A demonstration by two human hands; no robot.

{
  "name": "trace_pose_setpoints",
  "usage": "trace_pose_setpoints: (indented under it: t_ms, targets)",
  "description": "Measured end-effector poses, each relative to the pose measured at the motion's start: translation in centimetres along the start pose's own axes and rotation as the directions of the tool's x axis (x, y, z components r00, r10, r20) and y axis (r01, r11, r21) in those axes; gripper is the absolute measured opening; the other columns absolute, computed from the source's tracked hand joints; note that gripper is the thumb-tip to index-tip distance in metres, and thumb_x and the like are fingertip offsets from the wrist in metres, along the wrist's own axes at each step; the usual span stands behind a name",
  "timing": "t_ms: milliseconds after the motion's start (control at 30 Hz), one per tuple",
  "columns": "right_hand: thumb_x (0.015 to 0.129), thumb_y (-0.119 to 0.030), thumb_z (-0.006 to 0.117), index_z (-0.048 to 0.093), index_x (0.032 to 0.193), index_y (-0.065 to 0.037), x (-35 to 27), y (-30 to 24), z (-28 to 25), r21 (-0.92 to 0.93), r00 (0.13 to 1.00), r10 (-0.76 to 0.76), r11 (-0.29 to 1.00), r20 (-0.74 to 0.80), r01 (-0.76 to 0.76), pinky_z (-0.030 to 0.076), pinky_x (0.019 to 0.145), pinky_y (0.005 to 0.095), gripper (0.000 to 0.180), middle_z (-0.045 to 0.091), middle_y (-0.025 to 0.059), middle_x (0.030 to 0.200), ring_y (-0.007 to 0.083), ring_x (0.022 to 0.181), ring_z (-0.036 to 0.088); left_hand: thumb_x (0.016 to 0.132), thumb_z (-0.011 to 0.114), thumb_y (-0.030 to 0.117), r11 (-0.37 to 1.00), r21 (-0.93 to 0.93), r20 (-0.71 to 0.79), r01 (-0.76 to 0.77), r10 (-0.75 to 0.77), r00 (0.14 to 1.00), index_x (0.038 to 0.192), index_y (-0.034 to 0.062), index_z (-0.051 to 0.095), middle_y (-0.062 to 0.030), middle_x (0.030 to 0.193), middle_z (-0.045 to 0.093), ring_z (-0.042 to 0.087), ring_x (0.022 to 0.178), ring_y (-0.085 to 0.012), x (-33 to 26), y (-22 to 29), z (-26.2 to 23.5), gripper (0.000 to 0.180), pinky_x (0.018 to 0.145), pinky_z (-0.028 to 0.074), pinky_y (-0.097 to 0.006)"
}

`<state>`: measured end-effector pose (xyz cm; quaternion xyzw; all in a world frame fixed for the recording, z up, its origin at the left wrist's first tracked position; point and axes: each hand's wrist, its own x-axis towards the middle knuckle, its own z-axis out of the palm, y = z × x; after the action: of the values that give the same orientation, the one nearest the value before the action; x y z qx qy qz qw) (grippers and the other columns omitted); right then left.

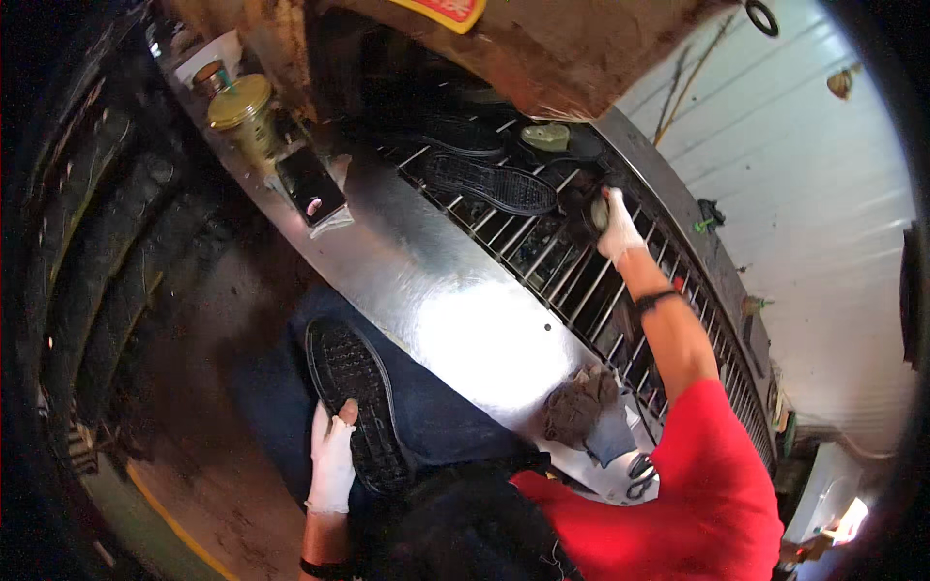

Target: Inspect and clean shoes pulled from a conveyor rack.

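Observation:
My left hand (332, 457), in a white glove with bare fingertips, grips a black shoe sole (351, 373) by its edge. The thumb lies on the sole's hollow, ribbed face, just above my dark-clothed lap. Reaching far across the metal counter, my right hand (620, 228), also white-gloved, curls round a dark shoe upper (579, 205) on the roller conveyor (567, 281); its shape is partly hidden by the fingers and shadow. Left of that hand, another black sole (494, 184) lies on the rollers. Beyond it sits a dark shoe with a pale green shoe last (545, 137) showing.
A shiny metal ledge (417, 261) runs diagonally in front of me. On it are a yellow-lidded jar (242, 111), a phone (308, 184) and a crumpled brown cloth (579, 407). A rusty machine housing (572, 48) overhangs the conveyor. Dark racks (97, 213) stand at left.

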<state>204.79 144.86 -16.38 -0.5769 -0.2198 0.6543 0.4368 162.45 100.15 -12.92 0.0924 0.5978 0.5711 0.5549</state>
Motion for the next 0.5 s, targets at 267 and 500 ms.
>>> trace_pose_setpoints:
  t_ms: [267, 500]
  targets:
    - [0.079, -0.046, 0.076, 0.051, 0.139, 0.007, -23.8, 9.1, 0.7, 0.000, 0.787, 0.336, 0.920, 0.517, -0.393, 0.058, 0.096, 0.0417, 0.084, 0.066, 0.0226, 0.125, 0.0336, 0.108, 0.069, 0.108, 0.048, 0.027, 0.808, 0.016, 0.192, -0.589, 0.576, 0.795, 0.147, -0.0061, 0.043, -0.0208, 0.141, 0.056, 0.057, 0.129, -0.0305, 0.5, 4.9, 2.2, 0.051, 0.112, 0.042, -0.043]
    - [0.084, -0.054, 0.075, 0.057, 0.138, 0.000, -34.0, 15.2, 11.8, -0.440, 0.593, -0.021, 0.649, 0.805, 0.621, 0.046, 0.100, 0.0387, 0.078, 0.063, 0.0086, 0.121, 0.0230, 0.108, 0.058, 0.096, 0.066, 0.050, 0.838, -0.327, 0.243, -0.437, 0.522, 0.817, 0.151, 0.0035, 0.036, -0.0219, 0.130, 0.063, 0.063, 0.120, -0.0345, -0.4, 6.8, 5.0, 0.078, 0.102, 0.053, -0.048]
